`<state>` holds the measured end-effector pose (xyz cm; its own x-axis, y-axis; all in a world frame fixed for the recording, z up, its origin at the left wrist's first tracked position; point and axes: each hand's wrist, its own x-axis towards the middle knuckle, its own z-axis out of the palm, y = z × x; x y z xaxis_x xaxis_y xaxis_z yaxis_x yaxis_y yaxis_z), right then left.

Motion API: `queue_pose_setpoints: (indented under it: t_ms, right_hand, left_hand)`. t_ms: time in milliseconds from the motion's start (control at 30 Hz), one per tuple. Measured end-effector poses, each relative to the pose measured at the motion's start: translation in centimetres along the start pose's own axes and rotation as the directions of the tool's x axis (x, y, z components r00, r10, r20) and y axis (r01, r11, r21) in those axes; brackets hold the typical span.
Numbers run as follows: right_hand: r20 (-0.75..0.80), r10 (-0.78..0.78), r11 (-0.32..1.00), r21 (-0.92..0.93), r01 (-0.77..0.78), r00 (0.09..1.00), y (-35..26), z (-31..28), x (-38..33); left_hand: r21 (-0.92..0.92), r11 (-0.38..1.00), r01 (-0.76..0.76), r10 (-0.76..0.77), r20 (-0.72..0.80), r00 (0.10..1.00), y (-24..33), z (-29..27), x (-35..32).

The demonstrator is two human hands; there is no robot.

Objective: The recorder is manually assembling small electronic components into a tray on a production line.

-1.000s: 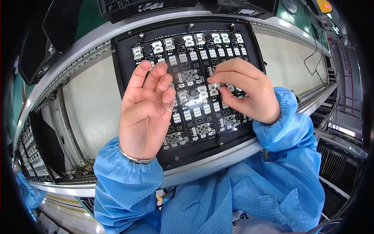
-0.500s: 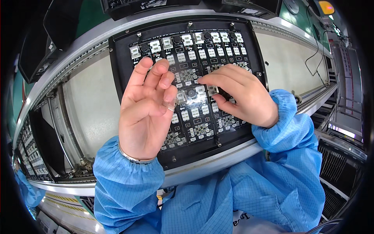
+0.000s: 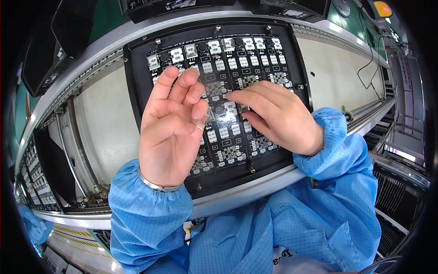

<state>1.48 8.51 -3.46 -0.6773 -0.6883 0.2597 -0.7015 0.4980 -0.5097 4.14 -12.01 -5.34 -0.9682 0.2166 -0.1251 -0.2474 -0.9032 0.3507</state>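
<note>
My left hand [image 3: 169,130] is raised palm up over the left half of the black carrier frame [image 3: 133,102]. Between its thumb and fingertips it pinches a small part with a row of thin metal pins [image 3: 199,123]; the other fingers curl loosely. Palm down, my right hand [image 3: 283,116] reaches over the middle of the circuit boards [image 3: 219,89]. Its thumb and index finger close around a small metal-and-white connector [image 3: 244,108], which they partly cover. Whether the connector is seated on the board I cannot tell. White connectors and round black components stand in rows on the boards.
The carrier lies across a conveyor with metal rails [image 3: 237,194]. Another loaded carrier [image 3: 34,176] shows at the far left, near a blue sleeve [image 3: 34,223]. Dark bins [image 3: 292,9] stand along the far edge. A thin black cable [image 3: 365,68] hangs at the right.
The carrier with its boards has shifted slightly to the left. My right hand has moved left with it, still at the connector. My left hand has stayed almost in place.
</note>
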Motion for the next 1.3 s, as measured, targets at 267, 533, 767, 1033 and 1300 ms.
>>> queue_pose_setpoints:
  t_ms: [267,533,767,1033,1300]
  right_hand:
    - [-0.032,0.037,0.999,0.04,-0.035,0.999,0.1,-0.1,-0.7]
    - [0.039,0.11,0.994,0.024,-0.111,0.993,0.7,-0.8,-0.3]
    - [0.01,0.152,0.986,0.065,-0.152,0.988,0.4,-0.5,-0.4]
    - [0.009,0.053,0.999,0.004,-0.053,0.999,0.8,-0.1,-0.6]
    - [-0.062,-0.155,0.964,0.209,0.165,0.986,1.1,-3.5,1.3]
  left_hand:
    - [-0.014,1.0,0.0,0.001,0.056,0.998,-0.4,-0.2,0.2]
    - [-0.008,1.0,-0.002,0.002,0.036,0.999,-0.5,0.0,0.2]
    - [-0.023,1.0,0.013,-0.012,0.019,1.0,-0.6,0.1,0.2]
    - [-0.072,0.995,0.062,-0.06,0.036,0.998,-0.6,0.3,0.2]
    - [-0.111,0.983,0.148,-0.154,-0.049,0.987,-1.3,1.3,0.3]
